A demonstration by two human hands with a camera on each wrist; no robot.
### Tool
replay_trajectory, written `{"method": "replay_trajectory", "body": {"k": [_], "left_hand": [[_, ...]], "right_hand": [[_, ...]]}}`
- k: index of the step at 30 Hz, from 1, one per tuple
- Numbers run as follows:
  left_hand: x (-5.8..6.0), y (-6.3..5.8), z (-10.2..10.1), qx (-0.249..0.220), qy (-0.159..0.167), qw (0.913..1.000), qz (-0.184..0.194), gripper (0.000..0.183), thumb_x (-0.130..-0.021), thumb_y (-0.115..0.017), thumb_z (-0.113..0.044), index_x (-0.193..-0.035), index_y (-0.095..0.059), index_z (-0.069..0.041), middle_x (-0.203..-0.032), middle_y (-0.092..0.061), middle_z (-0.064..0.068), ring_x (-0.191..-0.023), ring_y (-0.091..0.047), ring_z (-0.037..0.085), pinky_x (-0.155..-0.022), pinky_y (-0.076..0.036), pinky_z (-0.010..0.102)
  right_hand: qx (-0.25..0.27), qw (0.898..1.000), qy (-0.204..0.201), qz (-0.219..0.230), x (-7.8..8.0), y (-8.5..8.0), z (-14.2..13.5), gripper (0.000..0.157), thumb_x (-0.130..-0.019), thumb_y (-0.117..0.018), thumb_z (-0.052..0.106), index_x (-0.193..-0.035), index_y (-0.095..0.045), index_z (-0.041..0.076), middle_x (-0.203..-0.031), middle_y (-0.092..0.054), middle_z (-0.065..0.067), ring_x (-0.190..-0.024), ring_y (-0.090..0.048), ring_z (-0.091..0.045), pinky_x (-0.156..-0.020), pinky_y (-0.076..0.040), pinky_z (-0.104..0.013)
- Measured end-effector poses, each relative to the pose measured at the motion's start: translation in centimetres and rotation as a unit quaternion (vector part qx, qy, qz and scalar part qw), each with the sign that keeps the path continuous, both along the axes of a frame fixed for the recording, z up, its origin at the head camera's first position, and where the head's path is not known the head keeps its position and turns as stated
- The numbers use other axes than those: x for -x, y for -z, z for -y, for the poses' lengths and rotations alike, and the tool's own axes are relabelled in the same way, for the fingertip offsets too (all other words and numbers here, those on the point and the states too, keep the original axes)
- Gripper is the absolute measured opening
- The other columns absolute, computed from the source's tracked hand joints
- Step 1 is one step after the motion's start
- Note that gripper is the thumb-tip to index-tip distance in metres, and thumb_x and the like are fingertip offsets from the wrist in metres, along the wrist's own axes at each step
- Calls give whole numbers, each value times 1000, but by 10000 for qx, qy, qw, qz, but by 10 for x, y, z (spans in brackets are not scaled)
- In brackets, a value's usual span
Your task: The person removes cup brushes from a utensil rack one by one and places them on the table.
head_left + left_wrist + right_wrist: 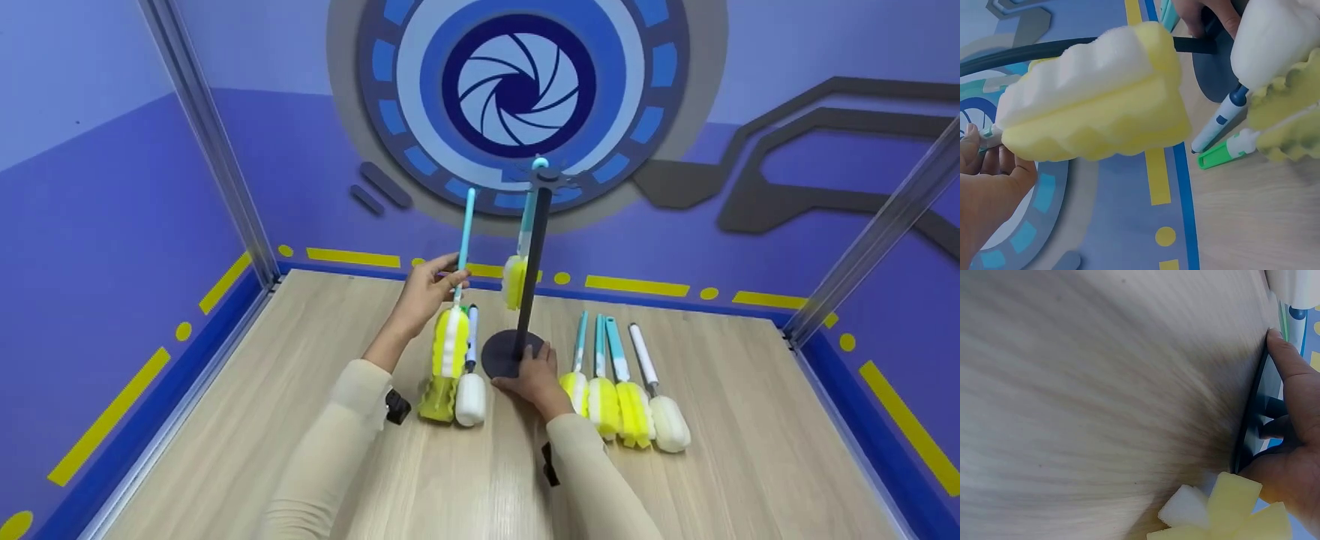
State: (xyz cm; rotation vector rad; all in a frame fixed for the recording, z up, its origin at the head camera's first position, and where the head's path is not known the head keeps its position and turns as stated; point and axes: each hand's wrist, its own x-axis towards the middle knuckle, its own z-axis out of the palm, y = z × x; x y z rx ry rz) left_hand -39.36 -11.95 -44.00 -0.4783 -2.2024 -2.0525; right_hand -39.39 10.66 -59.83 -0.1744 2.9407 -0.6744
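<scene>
My left hand (pixel 421 298) pinches the turquoise handle of a sponge bottle brush (pixel 451 341) near its lower part. The brush's yellow and white head hangs downward, and in the left wrist view this sponge head (pixel 1100 101) fills the middle. With my right hand (pixel 538 379) I hold the round base (pixel 499 352) of a black stand, thumb at the rim and other fingers bent over the disc. From the stand's top hook hangs another bottle brush (pixel 514 281), handle up, partly behind the pole (pixel 534 262).
Left of the base lie a white-headed brush (pixel 470 401) and a darker yellow wavy brush (pixel 438 401) with a green handle. To the right, several brushes are lined up, including a white-headed one (pixel 670 424). Blue walls (pixel 285 165) enclose the wooden table (pixel 300 337).
</scene>
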Motion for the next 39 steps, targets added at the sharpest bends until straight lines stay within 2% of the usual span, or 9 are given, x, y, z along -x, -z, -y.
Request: {"method": "replay_trajectory", "body": {"k": [2, 7, 10, 17, 22, 27, 34, 39], "left_hand": [[-1, 1, 3, 58, -95, 9999, -33, 37, -102, -61, -11, -138, -61, -2, -109, -64, 15, -95, -69, 21, -83, -60, 39], [-2, 6, 11, 389, -455, 9982, -54, 36, -103, -60, -10, -138, -61, -3, -107, -67, 13, -98, -69, 29, -80, -60, 37], [-2, 9, 15, 506, -558, 9972, 5, 36, -103, -59, -11, -139, -61, -4, -108, -68, 12, -99, -69, 31, -80, -60, 37], [-5, 19, 28, 781, -670, 9947, 50, 38, -103, -59, -12, -141, -60, -4, -108, -67, 14, -90, -68, 21, -74, -58, 30], [-6, 29, 41, 1028, -873, 9908, 58, 34, -103, -59, -11, -136, -63, -3, -107, -67, 17, -85, -66, 19, -68, -54, 27], [-6, 39, 51, 1234, -1111, 9861, 107, 34, -103, -59, -11, -136, -63, -4, -103, -69, 14, -79, -64, 18, -65, -51, 26], [-5, 49, 57, 1224, -1234, 9843, 295, 31, -104, -58, -9, -133, -64, -1, -105, -68, 15, -93, -67, 30, -69, -54, 27], [-6, 54, 59, 1326, -1372, 9810, 360, 32, -103, -59, -8, -134, -63, -1, -106, -68, 16, -93, -67, 28, -71, -53, 29]], "right_hand": [[14, 10000, 1, -15, 0, 0, 0, 106, -85, -77, 53, -151, -30, -15, -155, -13, -46, -148, -13, -56, -119, -25, -56], [89, 10000, 32, -29, 0, 1, 0, 107, -85, -78, 53, -151, -30, -15, -156, -12, -45, -148, -12, -56, -119, -25, -56], [155, 9998, 79, -31, 0, 2, 1, 108, -84, -79, 53, -152, -29, -14, -157, -11, -45, -148, -12, -56, -119, -26, -55], [195, 9998, 87, 31, -1, 3, 1, 108, -84, -79, 53, -152, -29, -14, -158, -11, -44, -149, -11, -54, -120, -25, -55], [144, 9999, 85, -21, 0, 2, 1, 107, -84, -79, 52, -152, -30, -14, -157, -13, -44, -149, -13, -54, -119, -26, -54], [95, 9999, 88, -98, 0, 2, 1, 106, -83, -80, 52, -150, -33, -15, -155, -15, -45, -148, -15, -55, -118, -29, -54], [97, 9999, 76, -77, 0, 1, 2, 106, -84, -79, 52, -150, -32, -15, -156, -14, -45, -149, -14, -54, -119, -27, -55], [149, 9998, 119, -48, -1, 3, 2, 106, -84, -79, 52, -151, -32, -15, -157, -13, -44, -149, -12, -54, -119, -27, -55]]}}
